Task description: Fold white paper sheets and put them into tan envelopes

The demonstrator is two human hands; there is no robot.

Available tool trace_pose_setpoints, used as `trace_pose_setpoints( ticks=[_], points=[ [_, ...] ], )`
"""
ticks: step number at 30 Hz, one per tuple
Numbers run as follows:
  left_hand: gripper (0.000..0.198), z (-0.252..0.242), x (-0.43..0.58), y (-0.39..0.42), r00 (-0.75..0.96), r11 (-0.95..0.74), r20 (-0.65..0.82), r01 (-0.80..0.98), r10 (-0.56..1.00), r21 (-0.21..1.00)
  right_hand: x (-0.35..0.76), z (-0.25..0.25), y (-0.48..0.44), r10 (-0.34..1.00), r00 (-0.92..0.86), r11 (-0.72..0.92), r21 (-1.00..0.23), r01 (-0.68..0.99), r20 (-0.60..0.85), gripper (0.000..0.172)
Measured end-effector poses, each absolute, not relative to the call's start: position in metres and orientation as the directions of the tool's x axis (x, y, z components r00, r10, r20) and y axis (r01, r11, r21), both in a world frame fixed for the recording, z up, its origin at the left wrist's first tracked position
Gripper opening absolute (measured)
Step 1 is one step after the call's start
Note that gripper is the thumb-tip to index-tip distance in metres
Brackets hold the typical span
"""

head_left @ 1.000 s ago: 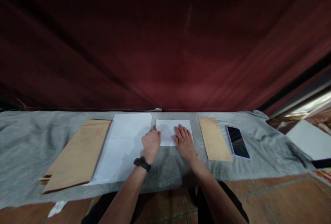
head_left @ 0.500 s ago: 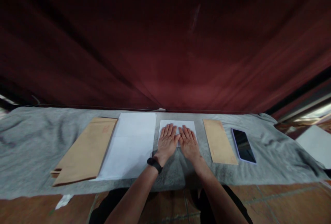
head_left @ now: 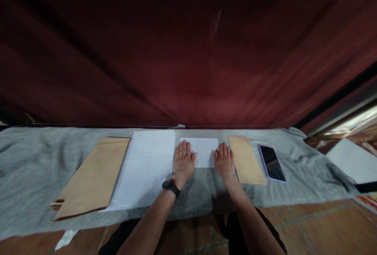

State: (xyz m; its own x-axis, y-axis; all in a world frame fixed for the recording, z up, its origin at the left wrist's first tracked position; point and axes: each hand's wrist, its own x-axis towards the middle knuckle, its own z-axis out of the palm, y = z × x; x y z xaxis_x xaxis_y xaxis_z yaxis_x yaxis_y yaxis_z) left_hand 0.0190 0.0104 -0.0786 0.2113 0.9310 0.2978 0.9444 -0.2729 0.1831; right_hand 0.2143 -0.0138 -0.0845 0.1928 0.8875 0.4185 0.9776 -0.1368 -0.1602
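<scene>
A folded white sheet of paper (head_left: pixel 204 153) lies flat on the grey cloth, its long side running left to right. My left hand (head_left: pixel 184 160), with a dark band on the wrist, rests flat over its left end, fingers stretched out. At the right end my right hand (head_left: pixel 224 162) lies palm down, fingers straight, between the folded paper and a brown envelope (head_left: pixel 247 160). Neither hand grasps anything. Left of my left hand is a stack of large white paper (head_left: pixel 147 164).
Large brown envelopes (head_left: pixel 94 176) lie at the left, partly against the white stack. A phone (head_left: pixel 272 162) in a purple case sits at the right. Grey cloth (head_left: pixel 23 176) covers the surface, and a dark red curtain (head_left: pixel 188 70) hangs behind. A white board (head_left: pixel 350 160) is at far right.
My hands have slid apart from the middle of the folded paper toward its two ends, baring its centre. The view has shifted slightly.
</scene>
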Motion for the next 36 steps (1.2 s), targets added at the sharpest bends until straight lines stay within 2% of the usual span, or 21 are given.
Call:
trace_pose_setpoints(
  ticks=[3, 8, 12, 18, 24, 29, 33, 36],
  points=[
    [0.058, -0.08, 0.02, 0.011, 0.208, -0.279, 0.321, 0.941, 0.924, 0.194, 0.209, -0.078, -0.015, 0.893, 0.144, -0.057, -0.211, 0.976, 0.425, 0.057],
    [0.054, -0.078, 0.019, 0.01, 0.235, -0.3, 0.326, 0.939, 0.916, 0.168, 0.171, -0.07, -0.011, 0.921, -0.099, 0.23, -0.32, 0.919, 0.376, 0.054],
    [0.055, -0.077, 0.016, 0.01, 0.25, -0.313, 0.323, 0.936, 0.913, 0.16, 0.144, -0.067, 0.001, 0.919, -0.223, 0.318, -0.275, 0.907, 0.326, 0.052],
    [0.053, -0.076, 0.017, 0.011, 0.254, -0.329, 0.362, 0.93, 0.897, 0.162, 0.153, -0.072, 0.023, 0.942, -0.11, 0.172, -0.176, 0.969, 0.316, 0.05],
    [0.055, -0.07, 0.019, 0.009, 0.222, -0.278, 0.315, 0.95, 0.923, 0.144, 0.189, -0.08, 0.032, 0.945, 0.031, 0.007, -0.114, 0.993, 0.326, 0.053],
    [0.058, -0.059, 0.026, 0.013, 0.175, -0.233, 0.314, 0.96, 0.933, 0.157, 0.205, -0.084, 0.029, 0.933, 0.055, -0.021, -0.099, 0.995, 0.355, 0.054],
    [0.055, -0.052, 0.046, 0.012, 0.291, -0.383, 0.38, 0.903, 0.878, 0.194, 0.205, -0.083, 0.026, 0.932, 0.046, -0.01, -0.103, 0.995, 0.36, 0.055],
    [0.052, -0.056, 0.062, 0.01, 0.407, -0.492, 0.344, 0.844, 0.846, 0.212, 0.205, -0.081, 0.024, 0.941, 0.042, -0.01, -0.096, 0.995, 0.337, 0.054]
  ],
)
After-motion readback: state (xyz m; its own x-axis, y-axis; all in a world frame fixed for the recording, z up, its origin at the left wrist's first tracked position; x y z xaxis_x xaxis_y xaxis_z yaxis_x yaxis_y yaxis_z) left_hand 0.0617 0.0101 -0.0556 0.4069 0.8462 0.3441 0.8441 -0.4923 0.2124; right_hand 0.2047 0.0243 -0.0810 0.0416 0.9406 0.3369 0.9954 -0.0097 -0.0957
